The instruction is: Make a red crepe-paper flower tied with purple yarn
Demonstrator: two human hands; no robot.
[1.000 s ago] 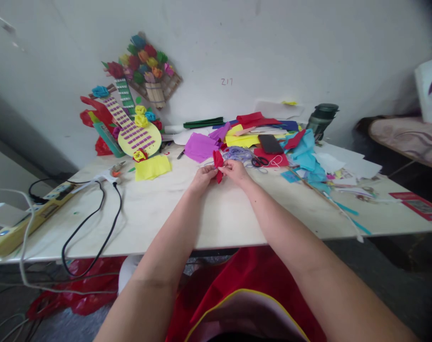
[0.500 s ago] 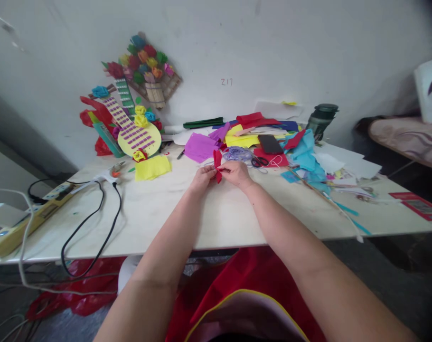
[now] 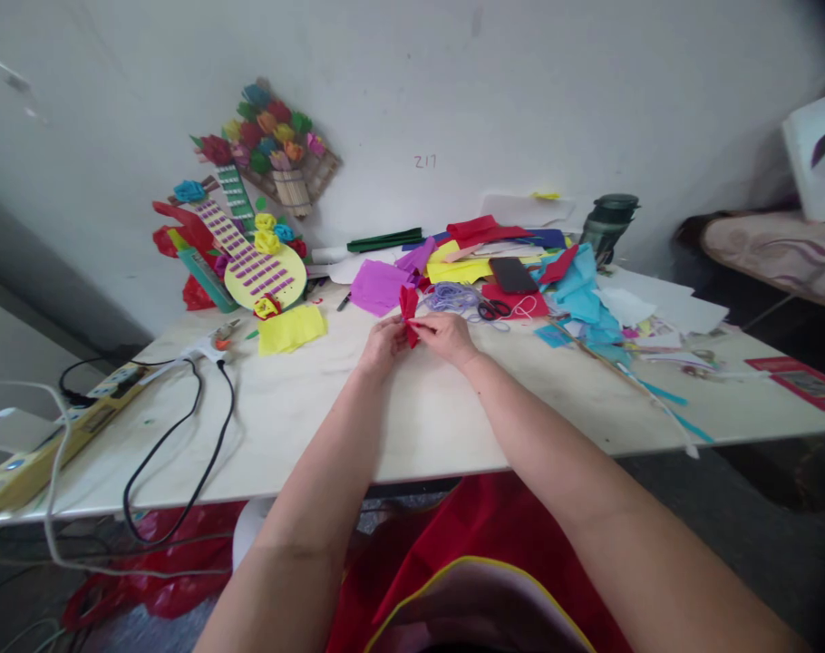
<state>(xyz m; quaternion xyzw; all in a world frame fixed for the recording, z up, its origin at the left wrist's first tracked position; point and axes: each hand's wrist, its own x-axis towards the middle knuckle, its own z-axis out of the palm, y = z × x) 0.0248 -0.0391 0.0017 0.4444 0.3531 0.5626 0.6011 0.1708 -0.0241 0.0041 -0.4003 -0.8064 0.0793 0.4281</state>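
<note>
Between my two hands, just above the middle of the table, is a narrow piece of red crepe paper, gathered at its middle and flaring at both ends. My left hand is closed on its left side. From the right, my right hand pinches the same paper at the middle with thumb and forefinger. Right behind the hands lie a bundle of pale purple string and black scissors. Purple crepe paper lies behind my left hand.
On the left are yellow paper, a paper guitar, a glue gun with a looping black cable, and a power strip. A phone, blue crepe paper and a dark bottle stand or lie back right.
The view has shifted slightly. Both hands stay on the red paper, whose upper end now shows a little taller and more spread.
</note>
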